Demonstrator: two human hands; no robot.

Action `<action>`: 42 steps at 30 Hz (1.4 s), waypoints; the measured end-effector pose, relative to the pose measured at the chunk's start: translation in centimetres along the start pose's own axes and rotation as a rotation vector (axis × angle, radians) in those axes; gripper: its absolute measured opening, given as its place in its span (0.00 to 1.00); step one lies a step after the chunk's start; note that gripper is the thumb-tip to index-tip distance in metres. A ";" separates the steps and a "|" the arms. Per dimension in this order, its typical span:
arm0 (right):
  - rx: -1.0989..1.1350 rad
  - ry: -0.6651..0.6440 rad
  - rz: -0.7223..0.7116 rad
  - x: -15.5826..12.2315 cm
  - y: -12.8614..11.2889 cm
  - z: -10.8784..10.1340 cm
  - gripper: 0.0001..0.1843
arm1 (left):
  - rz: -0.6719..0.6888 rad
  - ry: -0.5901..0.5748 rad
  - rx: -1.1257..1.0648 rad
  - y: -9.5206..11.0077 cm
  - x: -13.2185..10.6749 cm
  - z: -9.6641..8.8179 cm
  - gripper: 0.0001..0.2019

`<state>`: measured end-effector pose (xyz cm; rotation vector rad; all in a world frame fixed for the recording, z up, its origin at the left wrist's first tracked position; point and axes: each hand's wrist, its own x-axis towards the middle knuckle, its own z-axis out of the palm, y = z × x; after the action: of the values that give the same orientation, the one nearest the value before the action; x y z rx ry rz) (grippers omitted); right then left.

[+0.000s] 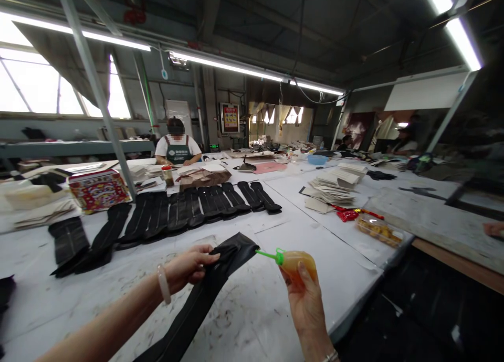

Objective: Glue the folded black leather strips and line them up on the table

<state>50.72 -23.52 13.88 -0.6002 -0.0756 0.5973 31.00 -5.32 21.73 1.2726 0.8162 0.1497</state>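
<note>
My left hand [189,266] pinches a long black leather strip [205,294] that runs from the table's near edge up to a wider end at the centre. A pale bangle sits on that wrist. My right hand [305,299] is wrapped round a small orange squeeze bottle [301,262] with a green nozzle, whose tip points left at the strip's upper end. Both hands hover just above the white, stained table [255,309].
A row of several black leather strips [177,212] lies across the table behind. A colourful tin box [98,190] stands at the left. Stacks of pale cut pieces [334,186], a red wrapper and a snack tray [380,231] lie to the right. A person in an apron [178,148] sits opposite.
</note>
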 end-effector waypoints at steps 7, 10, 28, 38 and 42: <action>-0.108 0.022 -0.084 -0.5 0.5 0.0 0.25 | 0.009 0.028 -0.004 -0.2 0.5 0.5 0.29; -0.145 0.009 -0.101 -0.7 0.5 0.1 0.27 | 0.005 0.043 0.007 -0.3 0.7 0.7 0.27; -0.215 -0.046 0.008 -2.2 1.5 0.6 0.33 | 0.013 0.061 -0.013 -1.8 3.1 0.5 0.26; -0.032 -0.091 0.502 -2.5 1.3 -1.0 0.17 | -0.061 0.217 0.563 -4.5 6.6 -3.1 0.25; -0.060 -0.088 0.520 -2.3 0.7 -3.2 0.20 | -0.108 0.286 0.704 -7.5 5.5 -4.9 0.31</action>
<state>49.20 -25.92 11.05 -0.6551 -0.0187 1.1290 29.45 -1.07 12.24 1.8874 1.2447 -0.0542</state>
